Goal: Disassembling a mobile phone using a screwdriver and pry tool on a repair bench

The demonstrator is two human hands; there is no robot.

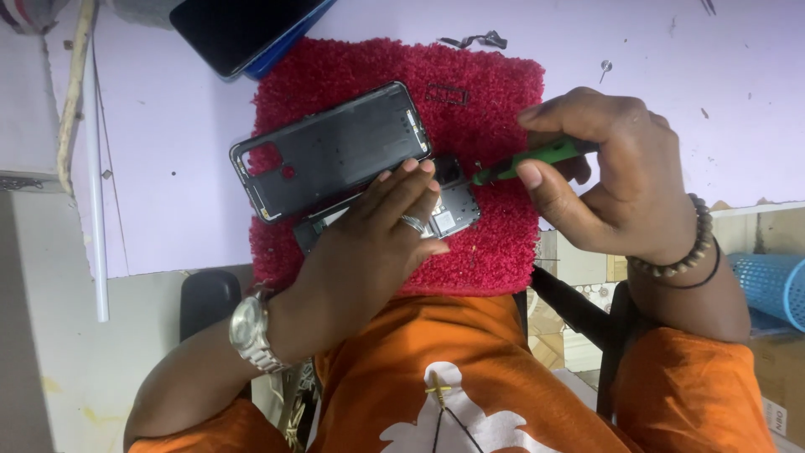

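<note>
My left hand lies flat on an opened phone body and holds it down on a red fuzzy mat. A ring is on one finger and a silver watch is on the wrist. My right hand grips a green screwdriver; its tip points at the phone's upper corner near the camera opening. A detached black back cover lies on the mat just above and left of the phone, partly under my left fingertips.
Another phone with a dark screen lies at the mat's top left on the pale purple table. A small black part and a screw lie beyond the mat. A blue mesh basket stands at the right.
</note>
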